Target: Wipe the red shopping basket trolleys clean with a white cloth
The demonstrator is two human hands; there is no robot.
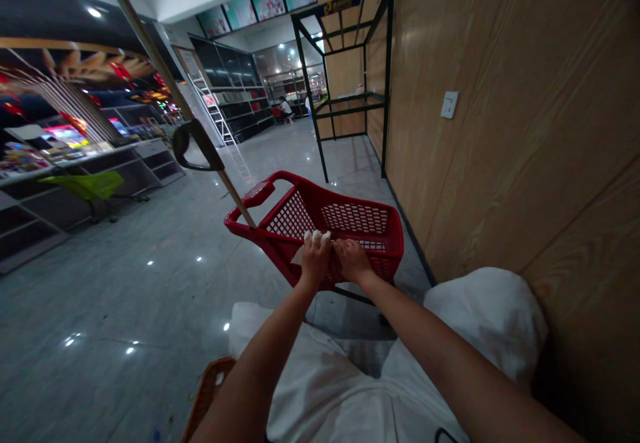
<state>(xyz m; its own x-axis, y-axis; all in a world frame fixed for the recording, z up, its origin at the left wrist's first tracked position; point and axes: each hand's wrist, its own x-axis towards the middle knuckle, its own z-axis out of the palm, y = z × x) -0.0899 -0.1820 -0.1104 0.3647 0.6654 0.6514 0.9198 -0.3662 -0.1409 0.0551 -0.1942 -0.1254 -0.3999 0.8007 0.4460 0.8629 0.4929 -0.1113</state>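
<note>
A red plastic shopping cart (345, 204) with latticed sides stands in front of my knees. My left hand (316, 259) is closed on a crumpled white cloth (311, 235) at the cart's near top rim; whether it is fabric or paper is unclear. Beside it, my right hand (354, 260) has its fingers curled over the same rim. A tan pole (231, 188) with a dark D-shaped grip (197, 147) rises at the cart's handle end, leaning up to the left.
A wood-panelled wall (490, 163) runs along the right. Ahead stands a dark metal frame (387, 83). A ladder (216, 111) leans near dark shelving. To the left are a green cart (87, 185) and a counter. A brown wicker edge (206, 389) shows low by my left arm.
</note>
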